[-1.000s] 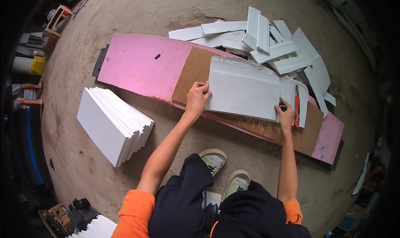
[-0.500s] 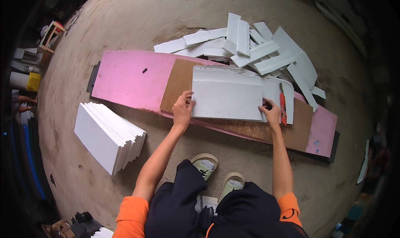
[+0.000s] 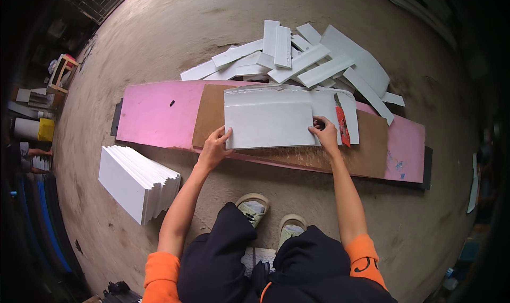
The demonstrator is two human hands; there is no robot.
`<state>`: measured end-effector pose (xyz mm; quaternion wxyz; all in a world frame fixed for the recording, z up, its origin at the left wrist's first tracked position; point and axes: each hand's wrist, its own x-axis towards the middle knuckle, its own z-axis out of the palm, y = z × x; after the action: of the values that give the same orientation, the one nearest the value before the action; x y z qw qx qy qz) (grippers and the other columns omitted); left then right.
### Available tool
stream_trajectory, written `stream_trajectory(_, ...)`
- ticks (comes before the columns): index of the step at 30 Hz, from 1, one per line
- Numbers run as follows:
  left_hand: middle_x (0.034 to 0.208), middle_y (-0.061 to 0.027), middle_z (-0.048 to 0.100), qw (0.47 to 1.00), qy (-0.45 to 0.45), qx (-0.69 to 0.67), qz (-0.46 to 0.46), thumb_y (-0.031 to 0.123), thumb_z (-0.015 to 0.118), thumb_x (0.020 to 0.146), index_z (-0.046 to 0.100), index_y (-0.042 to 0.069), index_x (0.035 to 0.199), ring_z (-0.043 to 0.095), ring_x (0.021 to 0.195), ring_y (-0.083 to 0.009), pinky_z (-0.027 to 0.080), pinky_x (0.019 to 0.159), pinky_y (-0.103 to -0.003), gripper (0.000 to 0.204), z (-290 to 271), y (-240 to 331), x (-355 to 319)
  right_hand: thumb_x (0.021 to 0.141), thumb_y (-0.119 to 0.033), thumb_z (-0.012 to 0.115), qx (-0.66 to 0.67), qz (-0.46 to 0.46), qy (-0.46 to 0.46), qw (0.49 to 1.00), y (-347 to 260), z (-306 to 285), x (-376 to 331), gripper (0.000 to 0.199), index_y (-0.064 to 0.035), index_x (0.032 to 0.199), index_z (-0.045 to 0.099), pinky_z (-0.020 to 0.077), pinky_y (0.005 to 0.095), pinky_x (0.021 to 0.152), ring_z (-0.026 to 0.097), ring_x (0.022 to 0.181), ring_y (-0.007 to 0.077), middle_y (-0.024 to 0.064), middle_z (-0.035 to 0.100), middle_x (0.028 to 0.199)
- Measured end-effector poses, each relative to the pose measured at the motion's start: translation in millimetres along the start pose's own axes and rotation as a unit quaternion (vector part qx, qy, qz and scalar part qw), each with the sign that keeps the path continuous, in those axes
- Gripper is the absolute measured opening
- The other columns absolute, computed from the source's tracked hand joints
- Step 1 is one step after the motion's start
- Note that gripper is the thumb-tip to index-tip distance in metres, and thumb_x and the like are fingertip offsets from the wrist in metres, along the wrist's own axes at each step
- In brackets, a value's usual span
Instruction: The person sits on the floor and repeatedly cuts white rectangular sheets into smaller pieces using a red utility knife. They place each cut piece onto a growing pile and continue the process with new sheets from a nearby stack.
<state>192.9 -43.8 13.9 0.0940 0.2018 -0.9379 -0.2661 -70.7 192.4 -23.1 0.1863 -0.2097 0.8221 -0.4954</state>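
A white rectangular board point(image 3: 268, 123) lies over the brown sheet, tilted slightly, with a stepped strip along its far edge. My left hand point(image 3: 214, 148) grips its near left corner, thumb on the face. My right hand point(image 3: 325, 134) pinches its right edge between thumb and curled fingers. Under and to the right of it rests another white piece point(image 3: 325, 104) with a rounded far corner. On that piece lies a red utility knife point(image 3: 341, 121), just beyond my right hand. The brown sheet point(image 3: 372, 154) sits on a long pink board point(image 3: 154, 117).
A stack of white boards point(image 3: 139, 183) stands on the floor at my left. White offcuts point(image 3: 313, 58) are heaped past the pink board. A small black object point(image 3: 172, 103) lies on its left part. Another person's hands point(image 3: 42, 162) show at the far left edge.
The view has shifted, so the boards and pile appear further left. Both hands keep their hold on the white board, and its position on the brown sheet is about the same.
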Motion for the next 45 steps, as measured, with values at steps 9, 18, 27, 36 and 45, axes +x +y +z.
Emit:
stream_trajectory(9, 0.118, -0.0181, 0.049, 1.000, -0.001, 0.006, 0.004, 0.010, 0.077, 0.055, 0.054, 0.006, 0.116, 0.056, 0.095, -0.0275, 0.047, 0.082, -0.035, 0.065, 7, 2, 0, 0.061, -0.009, 0.072, -0.001, -0.002, 0.002, 1.000, 3, -2, 4, 0.037, -0.0023, 0.095, 0.059, 0.0494, 0.0284, 0.068, 0.060, 0.071, 0.0159, 0.0080, 0.063, 0.079)
stream_trajectory(18, 0.096, -0.0147, 0.064, 0.934, 0.133, -0.184, -0.277, 0.024, 0.066, 0.075, 0.056, 0.002, 0.110, 0.062, 0.091, -0.0248, 0.047, 0.078, -0.033, 0.042, 12, -3, 20, 0.054, -0.008, 0.075, -0.104, 0.054, -0.074, 0.990, 0, 3, 27, 0.048, -0.0035, 0.096, 0.052, 0.0480, 0.0318, 0.070, 0.060, 0.077, 0.0206, 0.0110, 0.062, 0.080)
stream_trajectory(27, 0.101, -0.0163, 0.062, 0.910, 0.102, -0.264, -0.301, 0.026, 0.065, 0.075, 0.053, 0.015, 0.119, 0.062, 0.089, -0.0235, 0.046, 0.079, -0.033, 0.047, 17, -6, 25, 0.060, -0.007, 0.073, -0.119, 0.087, -0.092, 0.985, 1, -2, 27, 0.046, -0.0051, 0.099, 0.048, 0.0480, 0.0305, 0.067, 0.059, 0.075, 0.0187, 0.0106, 0.060, 0.080)
stream_trajectory(36, 0.109, -0.0183, 0.054, 0.944, 0.105, -0.102, -0.296, 0.023, 0.067, 0.072, 0.046, 0.007, 0.124, 0.053, 0.098, -0.0280, 0.041, 0.084, -0.036, 0.058, -15, -31, 22, 0.060, -0.006, 0.072, -0.080, 0.094, -0.118, 0.985, -35, 43, 9, 0.045, -0.0027, 0.098, 0.048, 0.0479, 0.0311, 0.065, 0.059, 0.072, 0.0196, 0.0103, 0.058, 0.076)
stream_trajectory(45, 0.143, -0.0146, 0.017, 0.960, -0.110, 0.074, 0.248, 0.056, 0.060, 0.065, 0.021, 0.002, 0.136, 0.011, 0.134, -0.0255, 0.002, 0.107, -0.049, 0.098, 52, 62, 76, 0.061, -0.007, 0.075, -0.104, 0.082, -0.115, 0.985, -41, 46, 9, 0.046, -0.0046, 0.099, 0.049, 0.0485, 0.0281, 0.064, 0.057, 0.068, 0.0140, 0.0063, 0.058, 0.077)
